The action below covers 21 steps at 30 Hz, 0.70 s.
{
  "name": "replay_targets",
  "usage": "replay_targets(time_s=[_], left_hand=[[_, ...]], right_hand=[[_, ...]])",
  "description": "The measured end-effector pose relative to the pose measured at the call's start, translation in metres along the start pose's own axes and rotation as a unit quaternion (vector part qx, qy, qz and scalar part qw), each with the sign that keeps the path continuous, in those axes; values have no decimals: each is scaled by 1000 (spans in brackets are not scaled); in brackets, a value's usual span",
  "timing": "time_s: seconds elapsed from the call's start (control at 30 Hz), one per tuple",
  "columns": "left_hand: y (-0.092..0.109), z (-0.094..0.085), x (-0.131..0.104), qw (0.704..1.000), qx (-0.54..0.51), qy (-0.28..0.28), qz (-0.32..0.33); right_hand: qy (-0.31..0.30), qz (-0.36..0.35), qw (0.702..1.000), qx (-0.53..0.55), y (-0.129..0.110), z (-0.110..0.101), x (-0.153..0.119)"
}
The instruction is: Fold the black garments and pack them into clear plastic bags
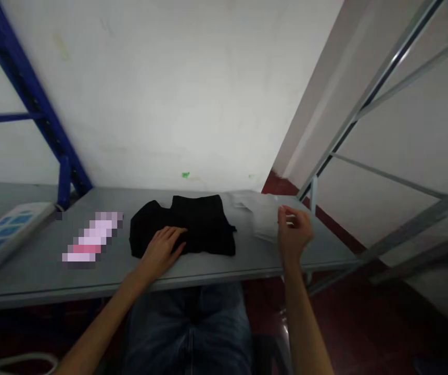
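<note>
A folded black cloth garment [204, 224] lies on the grey tabletop in front of me, with a small dark tab sticking out on its right side. My left hand [165, 245] rests palm down on the garment's lower left part, fingers stretched out. To the right of the garment is a thin, whitish see-through plastic bag [265, 216]. At the bag's right edge my right hand [296, 232] is closed in a pinch, thumb and forefinger together. The pinched edge itself is hard to make out.
A pixelated pink and white object [97, 237] lies left of the garment. Farther left is a white case with blue panels [11, 226]. A blue metal post [36, 104] rises at the left, a grey metal frame [358, 114] at the right. Behind the grey table [110, 276] stands a white wall [177, 94].
</note>
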<state>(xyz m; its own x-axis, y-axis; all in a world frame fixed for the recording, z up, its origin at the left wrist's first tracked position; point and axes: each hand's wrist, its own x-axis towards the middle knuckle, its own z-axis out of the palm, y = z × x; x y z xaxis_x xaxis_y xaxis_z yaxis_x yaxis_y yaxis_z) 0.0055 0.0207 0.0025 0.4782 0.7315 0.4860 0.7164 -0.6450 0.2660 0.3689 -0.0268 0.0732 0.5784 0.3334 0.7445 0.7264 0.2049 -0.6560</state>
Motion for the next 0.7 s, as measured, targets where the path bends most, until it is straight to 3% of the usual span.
replay_targets(time_s=[0.1,0.27,0.47,0.57,0.7], left_hand=[[0,-1,0,1000,0,-3,2],[0,-4,0,1000,-4,-8,2],[0,-4,0,1000,-11,-17,2],[-1,-4,0,1000,-14,-21,2],[-2,-5,-1,1000,-14,-23,1]], right_hand=[[30,10,999,-25,9,-9,8],[79,-44,992,-84,24,-14,12],[82,-27,979,-186,42,-17,12],[-6,6,969,-247,51,-21,13],[-242,81,906,-338,63,-31,15]])
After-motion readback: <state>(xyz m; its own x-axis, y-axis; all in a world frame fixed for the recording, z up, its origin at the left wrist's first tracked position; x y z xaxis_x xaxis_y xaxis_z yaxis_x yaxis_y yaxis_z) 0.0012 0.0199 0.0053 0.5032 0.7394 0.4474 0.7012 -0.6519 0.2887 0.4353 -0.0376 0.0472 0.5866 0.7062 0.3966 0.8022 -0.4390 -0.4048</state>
